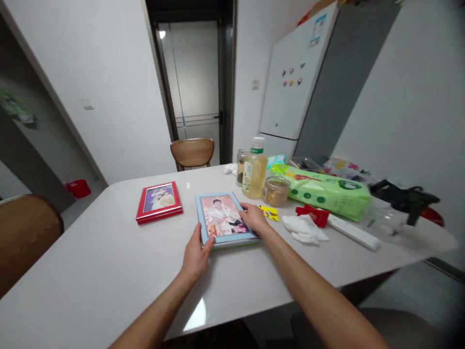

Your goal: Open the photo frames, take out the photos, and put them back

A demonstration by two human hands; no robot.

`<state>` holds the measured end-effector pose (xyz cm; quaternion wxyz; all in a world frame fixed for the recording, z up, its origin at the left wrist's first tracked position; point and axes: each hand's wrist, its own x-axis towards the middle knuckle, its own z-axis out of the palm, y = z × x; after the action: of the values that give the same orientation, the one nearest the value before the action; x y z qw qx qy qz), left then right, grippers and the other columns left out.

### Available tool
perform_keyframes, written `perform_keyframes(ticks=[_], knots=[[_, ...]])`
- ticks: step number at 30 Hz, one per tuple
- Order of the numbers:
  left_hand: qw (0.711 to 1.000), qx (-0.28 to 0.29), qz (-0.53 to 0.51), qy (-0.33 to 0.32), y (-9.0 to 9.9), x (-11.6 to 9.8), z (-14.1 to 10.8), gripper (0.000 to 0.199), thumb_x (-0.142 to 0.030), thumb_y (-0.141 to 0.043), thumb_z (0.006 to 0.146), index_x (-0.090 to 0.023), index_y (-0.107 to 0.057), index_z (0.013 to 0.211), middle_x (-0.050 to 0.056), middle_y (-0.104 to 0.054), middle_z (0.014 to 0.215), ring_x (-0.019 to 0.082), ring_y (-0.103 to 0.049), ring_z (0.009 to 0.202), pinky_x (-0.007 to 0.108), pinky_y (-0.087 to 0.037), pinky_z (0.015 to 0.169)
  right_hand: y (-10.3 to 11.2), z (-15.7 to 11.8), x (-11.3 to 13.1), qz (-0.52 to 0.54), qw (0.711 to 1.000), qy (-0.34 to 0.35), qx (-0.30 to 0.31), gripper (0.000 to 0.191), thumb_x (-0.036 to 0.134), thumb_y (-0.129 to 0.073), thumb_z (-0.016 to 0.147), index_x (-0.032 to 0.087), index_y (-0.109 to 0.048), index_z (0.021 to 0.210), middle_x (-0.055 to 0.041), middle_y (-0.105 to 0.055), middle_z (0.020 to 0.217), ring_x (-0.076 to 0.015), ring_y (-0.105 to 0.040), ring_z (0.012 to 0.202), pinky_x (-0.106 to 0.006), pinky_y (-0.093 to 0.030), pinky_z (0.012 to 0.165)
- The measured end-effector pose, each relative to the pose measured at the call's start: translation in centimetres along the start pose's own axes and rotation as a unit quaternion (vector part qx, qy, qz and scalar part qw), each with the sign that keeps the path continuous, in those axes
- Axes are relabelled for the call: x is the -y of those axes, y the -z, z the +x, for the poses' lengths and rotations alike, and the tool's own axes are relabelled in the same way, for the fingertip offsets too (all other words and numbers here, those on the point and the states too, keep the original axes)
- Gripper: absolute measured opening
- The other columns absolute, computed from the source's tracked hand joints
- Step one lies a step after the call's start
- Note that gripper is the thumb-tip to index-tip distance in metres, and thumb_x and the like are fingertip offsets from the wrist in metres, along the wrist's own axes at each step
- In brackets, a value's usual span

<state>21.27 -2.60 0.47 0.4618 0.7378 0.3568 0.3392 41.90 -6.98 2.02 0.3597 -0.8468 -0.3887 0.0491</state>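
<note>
A light blue picture frame (222, 213) with a pink photo lies at the middle of the white table, with a green edge showing beneath it. My left hand (196, 252) grips its near left corner, thumb on top. On the right side, my right hand (254, 219) holds the same frame, fingers over its border. To the left rests a red picture frame (160, 201) with a purple photo; a second red edge shows under it, and neither hand touches it.
Right of the blue frame stand a yellow drink bottle (255, 169), a glass jar (276, 191) and a green package (323, 190). Nearer are crumpled tissue (303, 229), a red packet (315, 216) and a white power strip (353, 232). A wooden chair (192, 152) stands behind the table (145, 271).
</note>
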Motion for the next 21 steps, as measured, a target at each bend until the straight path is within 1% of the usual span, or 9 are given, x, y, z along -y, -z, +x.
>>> perform_keyframes(ticks=[3,6,8,10,12,15,18,20,21], knots=[[1.0,-0.009,-0.009,0.001,0.1,0.0,0.0,0.052,-0.029,-0.056,0.07,-0.013,-0.042,0.118,0.012,-0.048,0.12,0.026,-0.043,0.11,0.034,-0.029,0.093,-0.4,0.4,-0.1,-0.043,0.999,0.015,0.016,0.036,0.019,-0.044,0.068,0.015,-0.059,0.1,-0.008,-0.063,0.099,-0.0194,-0.056,0.09,-0.026,-0.038,0.078],[1.0,-0.021,-0.021,-0.002,0.8,0.1,0.0,0.052,-0.029,-0.059,0.067,-0.012,-0.046,0.115,0.013,-0.05,0.118,0.026,-0.044,0.109,0.033,-0.029,0.094,-0.3,0.3,0.7,-0.078,0.996,0.031,0.009,0.04,0.02,-0.042,0.069,0.009,-0.055,0.105,-0.0145,-0.06,0.102,-0.0241,-0.054,0.093,-0.033,-0.037,0.081],[0.998,-0.032,-0.053,0.009,1.9,0.5,0.2,0.053,-0.028,-0.063,0.064,-0.012,-0.048,0.113,0.012,-0.048,0.119,0.025,-0.042,0.111,0.032,-0.027,0.095,-0.5,0.1,2.2,-0.09,0.994,0.058,-0.007,0.043,0.021,-0.04,0.071,0.004,-0.051,0.109,-0.0184,-0.056,0.106,-0.0258,-0.051,0.099,-0.036,-0.033,0.086],[0.994,-0.059,-0.089,0.033,3.6,1.0,0.7,0.055,-0.027,-0.065,0.062,-0.013,-0.048,0.113,0.012,-0.046,0.122,0.025,-0.037,0.115,0.031,-0.023,0.097,-1.4,-0.5,4.5,-0.09,0.99,0.104,-0.013,0.044,0.023,-0.036,0.075,0.003,-0.047,0.113,-0.0179,-0.052,0.112,-0.024,-0.046,0.105,-0.035,-0.03,0.09],[0.987,-0.099,-0.111,0.065,5.7,1.8,1.4,0.056,-0.026,-0.065,0.062,-0.012,-0.047,0.113,0.014,-0.044,0.123,0.025,-0.035,0.116,0.032,-0.022,0.097,-3.1,-1.2,7.5,-0.081,0.982,0.17,0.01,0.043,0.026,-0.035,0.077,0.007,-0.046,0.114,-0.0131,-0.052,0.114,-0.0194,-0.045,0.106,-0.03,-0.03,0.091],[0.97,-0.151,-0.145,0.12,8.8,3.2,2.1,0.054,-0.03,-0.062,0.066,-0.01,-0.045,0.112,0.017,-0.044,0.121,0.026,-0.04,0.113,0.034,-0.027,0.094,-7.1,-1.9,12.4,-0.075,0.957,0.271,0.068,0.041,0.028,-0.043,0.074,0.014,-0.048,0.112,-0.0071,-0.054,0.113,-0.0159,-0.046,0.105,-0.025,-0.031,0.089],[0.947,-0.185,-0.2,0.168,10.9,4.2,1.7,0.048,-0.034,-0.06,0.068,-0.011,-0.047,0.107,0.016,-0.05,0.114,0.023,-0.047,0.106,0.031,-0.035,0.087,-11.1,-1.8,16.6,-0.086,0.938,0.324,0.093,0.047,0.026,-0.052,0.069,0.016,-0.046,0.114,-0.0083,-0.051,0.115,-0.0191,-0.044,0.105,-0.029,-0.032,0.086],[0.931,-0.196,-0.243,0.189,11.8,4.5,1.0,0.046,-0.035,-0.062,0.067,-0.011,-0.049,0.104,0.014,-0.056,0.104,0.022,-0.052,0.099,0.03,-0.039,0.082,-13.1,-1.4,18.5,-0.1,0.93,0.341,0.096,0.049,0.022,-0.055,0.065,0.015,-0.046,0.113,-0.0109,-0.051,0.113,-0.022,-0.044,0.104,-0.032,-0.033,0.084],[0.922,-0.2,-0.266,0.196,12.1,4.6,0.6,0.045,-0.035,-0.063,0.066,-0.011,-0.049,0.102,0.013,-0.058,0.1,0.021,-0.055,0.096,0.029,-0.041,0.08,-13.8,-1.2,19.1,-0.109,0.926,0.347,0.098,0.045,0.02,-0.055,0.065,0.015,-0.048,0.11,-0.0117,-0.053,0.109,-0.0227,-0.044,0.102,-0.033,-0.032,0.083]])
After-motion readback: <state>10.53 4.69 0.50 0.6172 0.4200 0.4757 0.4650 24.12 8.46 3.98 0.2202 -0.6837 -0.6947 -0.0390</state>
